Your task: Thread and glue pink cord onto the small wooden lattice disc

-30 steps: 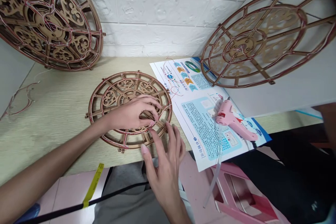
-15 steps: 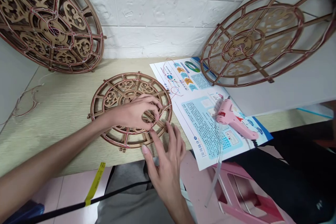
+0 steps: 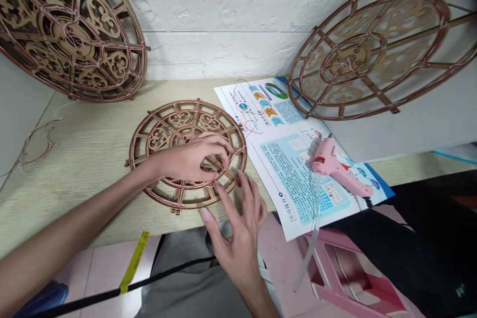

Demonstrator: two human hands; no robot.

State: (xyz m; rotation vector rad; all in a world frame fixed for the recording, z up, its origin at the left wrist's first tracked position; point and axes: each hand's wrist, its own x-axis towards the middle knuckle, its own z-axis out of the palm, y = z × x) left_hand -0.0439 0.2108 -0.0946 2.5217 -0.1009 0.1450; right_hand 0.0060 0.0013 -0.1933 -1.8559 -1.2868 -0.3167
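Observation:
A round brown openwork frame [image 3: 181,198] lies flat on the pale wood table, with red and white wires running along its rings. Over its middle and right side is my left hand [image 3: 197,159], its thumb and fingers curved together at the inner ring; whether a wire is pinched there is too small to tell. My right hand [image 3: 236,218] is at the frame's lower right edge, fingers spread, the index fingertip touching the ring beside my left thumb. A thin wire [image 3: 238,151] runs from the left fingertips toward the printed sheet.
Two similar round frames lean upright at the left [image 3: 93,25] and right [image 3: 346,59]. A pink glue gun [image 3: 341,169] rests on a printed sheet [image 3: 276,159]. Loose wires [image 3: 40,144] lie at the left. Below are a pink stool [image 3: 350,278] and a person's dark-clothed leg [image 3: 421,238].
The view has shifted slightly, so the sheet, glue gun and right frame appear a little further right. My hands keep nearly the same pose on the frame.

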